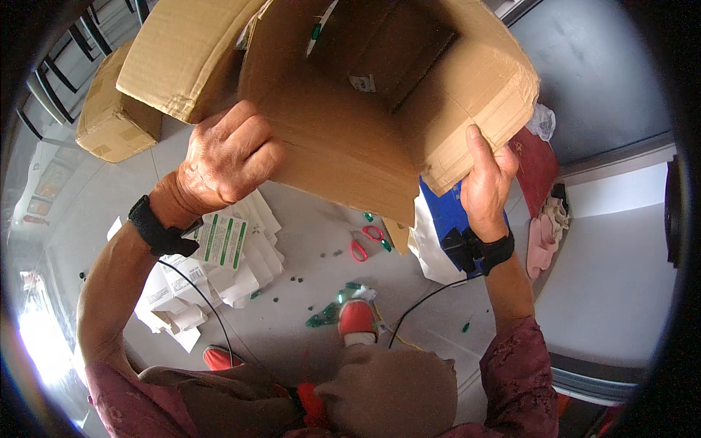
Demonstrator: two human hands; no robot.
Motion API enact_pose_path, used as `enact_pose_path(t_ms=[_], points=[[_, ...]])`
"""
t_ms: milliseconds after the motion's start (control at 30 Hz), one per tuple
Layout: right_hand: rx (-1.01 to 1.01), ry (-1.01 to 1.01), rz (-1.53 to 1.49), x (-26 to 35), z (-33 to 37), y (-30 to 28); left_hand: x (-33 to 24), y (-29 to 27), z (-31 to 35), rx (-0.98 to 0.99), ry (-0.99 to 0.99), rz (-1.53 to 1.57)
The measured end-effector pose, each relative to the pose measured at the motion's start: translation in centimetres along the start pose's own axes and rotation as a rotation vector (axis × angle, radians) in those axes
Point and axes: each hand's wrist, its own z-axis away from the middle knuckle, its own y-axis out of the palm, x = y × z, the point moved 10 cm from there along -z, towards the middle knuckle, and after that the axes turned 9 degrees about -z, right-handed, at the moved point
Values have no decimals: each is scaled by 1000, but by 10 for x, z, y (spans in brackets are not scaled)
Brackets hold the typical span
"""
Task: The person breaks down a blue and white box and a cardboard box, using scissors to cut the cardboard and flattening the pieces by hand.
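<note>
A large open cardboard box [343, 146] is held up in front of me, its opening tilted toward me and its flaps spread. My left hand [232, 152] is closed on the box's near left edge, beside the wide left flap [175, 55]. At the right, my right hand [485, 186] pinches the right flap, with the thumb on its inner face and the fingers hidden behind. Inside the box, a small pale label [362, 83] shows on the dark far part. Something with a green part [315, 31] shows at its upper left.
Flattened white cartons [237, 274] lie on the floor to the left. Red-handled scissors [358, 250] and scattered green pieces [321, 317] lie below the box. A blue carton [447, 212] is under my right hand. Another cardboard box [113, 120] stands far left; pink slippers [542, 244] are right.
</note>
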Motion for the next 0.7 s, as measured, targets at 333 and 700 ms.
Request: enact_pose_path(t_ms=[333,700], points=[[102,-16,162,-1,11,15,3,29,13,209,-72,12],[-70,-52,191,-49,-22,33,-9,82,-22,520,-237,-440]])
